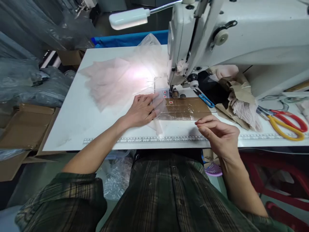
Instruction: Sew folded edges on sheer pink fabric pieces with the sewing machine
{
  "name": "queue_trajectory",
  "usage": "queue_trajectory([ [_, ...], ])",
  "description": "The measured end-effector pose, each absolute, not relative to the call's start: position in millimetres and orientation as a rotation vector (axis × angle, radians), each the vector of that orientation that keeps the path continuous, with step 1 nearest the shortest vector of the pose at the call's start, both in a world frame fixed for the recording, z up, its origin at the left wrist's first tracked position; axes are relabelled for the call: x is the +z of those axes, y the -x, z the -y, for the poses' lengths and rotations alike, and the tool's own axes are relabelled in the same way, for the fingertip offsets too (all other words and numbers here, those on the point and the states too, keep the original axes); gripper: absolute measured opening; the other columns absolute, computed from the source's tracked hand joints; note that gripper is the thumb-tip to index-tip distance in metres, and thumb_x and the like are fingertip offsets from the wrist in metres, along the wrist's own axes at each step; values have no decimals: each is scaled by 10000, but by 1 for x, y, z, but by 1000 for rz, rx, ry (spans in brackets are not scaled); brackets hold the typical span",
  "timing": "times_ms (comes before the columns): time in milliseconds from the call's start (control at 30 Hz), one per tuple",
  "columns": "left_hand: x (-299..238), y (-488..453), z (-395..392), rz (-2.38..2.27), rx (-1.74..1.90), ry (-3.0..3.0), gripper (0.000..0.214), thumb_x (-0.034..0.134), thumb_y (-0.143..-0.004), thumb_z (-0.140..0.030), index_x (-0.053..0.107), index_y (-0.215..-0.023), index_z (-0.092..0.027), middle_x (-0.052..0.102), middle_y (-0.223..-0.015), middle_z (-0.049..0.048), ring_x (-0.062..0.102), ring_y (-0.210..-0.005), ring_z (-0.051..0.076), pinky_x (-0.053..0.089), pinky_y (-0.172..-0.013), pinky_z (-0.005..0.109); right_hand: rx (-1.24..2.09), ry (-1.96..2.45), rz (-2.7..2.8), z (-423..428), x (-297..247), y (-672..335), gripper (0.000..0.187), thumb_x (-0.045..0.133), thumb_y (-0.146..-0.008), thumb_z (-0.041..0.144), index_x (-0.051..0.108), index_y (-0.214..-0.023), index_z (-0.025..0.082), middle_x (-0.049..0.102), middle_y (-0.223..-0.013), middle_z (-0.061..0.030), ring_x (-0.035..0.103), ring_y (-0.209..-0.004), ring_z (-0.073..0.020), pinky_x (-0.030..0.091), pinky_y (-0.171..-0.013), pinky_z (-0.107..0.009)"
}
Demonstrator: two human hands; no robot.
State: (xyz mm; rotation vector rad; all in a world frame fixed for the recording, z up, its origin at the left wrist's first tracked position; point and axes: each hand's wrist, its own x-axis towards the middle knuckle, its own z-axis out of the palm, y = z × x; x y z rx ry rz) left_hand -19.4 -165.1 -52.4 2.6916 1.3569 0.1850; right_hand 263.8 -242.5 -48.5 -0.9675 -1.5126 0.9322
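My left hand (pixel 144 110) lies flat on the sheer pale pink fabric (pixel 113 79), its fingers stretched to the right just left of the needle area. A thin layer of the fabric veils the fingertips. The white sewing machine (pixel 183 42) stands over the fabric's right edge, its presser foot (pixel 172 91) close beyond those fingers. Near the table's front edge, my right hand (pixel 217 132) is raised with thumb and fingers pinched together. Whatever it may hold is too small to see. Brown tape-covered board (pixel 188 109) lies between the two hands.
Blue thread snips (pixel 204 98) lie right of the needle. Farther right are scissors (pixel 287 122) with red and yellow handles, and brown paper (pixel 241 100) with fabric scraps. A ruler strip (pixel 145 140) runs along the table's (pixel 70 122) front edge. A lamp (pixel 130 18) hangs above.
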Motion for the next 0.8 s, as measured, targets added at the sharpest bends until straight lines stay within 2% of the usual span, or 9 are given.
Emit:
queue_trajectory([
  [67, -52, 19, 166, -1372, 184, -2688, 512, 212, -1012, -466, 248, -1503, -324, 250, -1568, 33, 277, -1349, 267, 193, -1071, 468, 900, 1015, 1651, 235, -47, -256, 65, 712, -849, 304, 711, -819, 245, 651, -899, -59, 616, -871, -235, 515, -799, -409],
  [133, -52, 19, 167, -1381, 180, -2688, 519, 211, -1011, -470, 244, -1506, -317, 254, -1567, 41, 284, -1349, 263, 192, -1074, 463, 893, 989, 1785, 227, -43, -244, 76, 667, -879, 284, 713, -923, 243, 657, -953, -64, 617, -890, -225, 517, -801, -391],
  [200, -52, 19, 167, -1371, 182, -2686, 526, 208, -1010, -477, 244, -1507, -308, 240, -1575, 48, 283, -1356, 267, 186, -1078, 464, 871, 945, 1897, 219, -40, -231, 166, 616, -902, 245, 694, -1048, 239, 647, -993, -69, 614, -874, -208, 525, -774, -366],
  [267, -53, 19, 167, -1364, 186, -2681, 535, 200, -1008, -488, 237, -1509, -304, 216, -1586, 50, 269, -1369, 276, 178, -1081, 469, 804, 927, 2002, 212, -39, -217, 215, 574, -914, 212, 679, -1100, 230, 631, -1002, -75, 608, -857, -200, 527, -753, -354],
  [600, -53, 20, 167, -1372, 165, -2697, 545, 180, -1010, -490, 240, -1506, -274, 213, -1585, 79, 281, -1367, 281, 196, -1067, 471, 542, 990, 2312, 202, -52, -178, 165, 530, -925, 178, 676, -1000, 199, 595, -1075, -103, 603, -939, -245, 518, -787, -389],
  [733, -53, 21, 167, -1378, 180, -2681, 521, 213, -1010, -483, 255, -1499, -308, 216, -1584, 62, 273, -1374, 277, 184, -1090, 475, 607, 987, 2232, 208, -35, -210, 100, 549, -886, 178, 646, -907, 192, 592, -1067, -109, 596, -942, -247, 514, -793, -399],
  [800, -53, 21, 167, -1370, 209, -2669, 519, 238, -1004, -483, 268, -1495, -315, 198, -1585, 66, 261, -1381, 295, 192, -1094, 490, 741, 1043, 2224, 211, -25, -239, 61, 594, -868, 217, 652, -882, 207, 600, -1091, -96, 592, -973, -248, 512, -781, -378],
])
